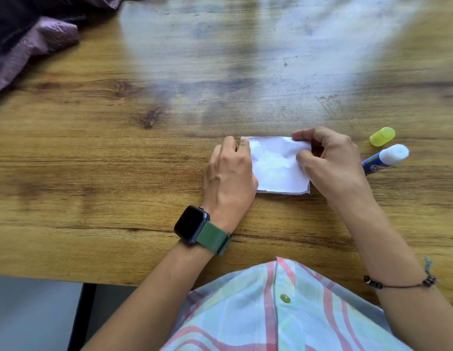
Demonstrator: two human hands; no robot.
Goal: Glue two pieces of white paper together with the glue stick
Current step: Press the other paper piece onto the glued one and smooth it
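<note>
A small piece of white paper (278,171) lies on the wooden table (119,160) in front of me, wrinkled near its top. My left hand (229,177) rests on its left edge, fingers curled over the top left corner. My right hand (326,160) pinches the top right corner between thumb and forefinger. I cannot tell whether one sheet or two lie stacked there. To the right lies the uncapped glue stick (386,158), a blue tube with its white glue tip exposed. Its yellow-green cap (382,136) lies just beyond it.
A crumpled dark purple cloth (35,39) covers the table's far left corner. The table's near edge runs just in front of my striped shirt (283,312). I wear a watch with a green band (202,230) on my left wrist.
</note>
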